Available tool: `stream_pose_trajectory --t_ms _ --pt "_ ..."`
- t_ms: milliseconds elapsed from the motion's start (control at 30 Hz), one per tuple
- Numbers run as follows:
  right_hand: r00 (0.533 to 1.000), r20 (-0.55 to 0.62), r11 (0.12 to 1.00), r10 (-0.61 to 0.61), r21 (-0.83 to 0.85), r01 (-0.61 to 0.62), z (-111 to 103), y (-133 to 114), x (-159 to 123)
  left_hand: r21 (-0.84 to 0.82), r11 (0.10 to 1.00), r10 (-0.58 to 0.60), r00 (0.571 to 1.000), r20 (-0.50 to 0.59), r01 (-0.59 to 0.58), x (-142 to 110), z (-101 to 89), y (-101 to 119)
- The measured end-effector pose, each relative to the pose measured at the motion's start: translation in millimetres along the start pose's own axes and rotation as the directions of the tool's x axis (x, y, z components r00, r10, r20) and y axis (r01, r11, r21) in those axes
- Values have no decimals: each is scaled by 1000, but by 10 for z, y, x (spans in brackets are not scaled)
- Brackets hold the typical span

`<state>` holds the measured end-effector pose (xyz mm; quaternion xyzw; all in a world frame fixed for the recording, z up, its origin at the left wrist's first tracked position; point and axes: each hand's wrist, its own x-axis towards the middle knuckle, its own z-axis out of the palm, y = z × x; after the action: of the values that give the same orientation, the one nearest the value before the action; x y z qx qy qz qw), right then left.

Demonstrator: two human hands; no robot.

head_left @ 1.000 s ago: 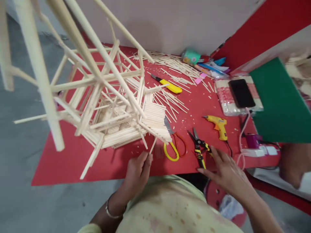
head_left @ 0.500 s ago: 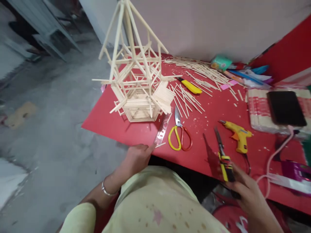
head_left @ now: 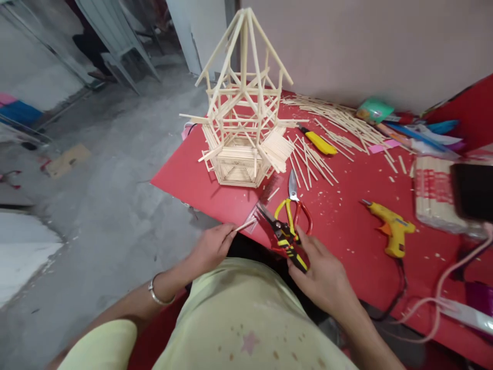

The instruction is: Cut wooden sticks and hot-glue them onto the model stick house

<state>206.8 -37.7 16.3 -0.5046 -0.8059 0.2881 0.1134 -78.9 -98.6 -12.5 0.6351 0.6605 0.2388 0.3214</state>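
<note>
My left hand (head_left: 212,245) pinches a short wooden stick (head_left: 245,224) at the table's front edge, the free end pointing right over a clear ruler (head_left: 254,215). In my right hand (head_left: 321,272) is a pair of black and yellow pruning shears (head_left: 284,235), its blades angled up and left near the stick. Just behind them lie scissors (head_left: 293,194) with one yellow and one red handle, partly covered by the shears. A tall frame model of wooden sticks (head_left: 242,123) stands upright beyond my hands, with a slatted panel (head_left: 278,149) at its right side.
On the red table (head_left: 346,216) lie a yellow glue gun (head_left: 392,226), a yellow utility knife (head_left: 319,142) and loose sticks (head_left: 314,159). A longer stick pile (head_left: 339,115) rests by the wall. Packed sticks (head_left: 435,192), a black phone (head_left: 475,190) and a pink cable (head_left: 439,308) are at right.
My right hand has brought the shears left, from beside the glue gun to near the stick. My left hand has lifted the stick off the ruler area. The view has shifted.
</note>
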Motion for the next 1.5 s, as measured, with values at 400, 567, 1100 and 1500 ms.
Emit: stream_pose_trajectory --t_ms 400,567,1100,1500 --pt "995 -31 805 -92 -591 56 79 -52 151 -808 450 -578 814 60 380 24 437 -42" --pt "997 -56 865 -54 -501 18 197 25 87 -810 424 -595 799 87 404 11 485 -49" --pt "957 -273 873 101 -438 -217 13 331 323 -767 442 -587 797 144 465 73 488 -148" --pt "964 -260 981 -54 -193 2 332 117 171 -763 444 -603 787 132 469 100 394 17"
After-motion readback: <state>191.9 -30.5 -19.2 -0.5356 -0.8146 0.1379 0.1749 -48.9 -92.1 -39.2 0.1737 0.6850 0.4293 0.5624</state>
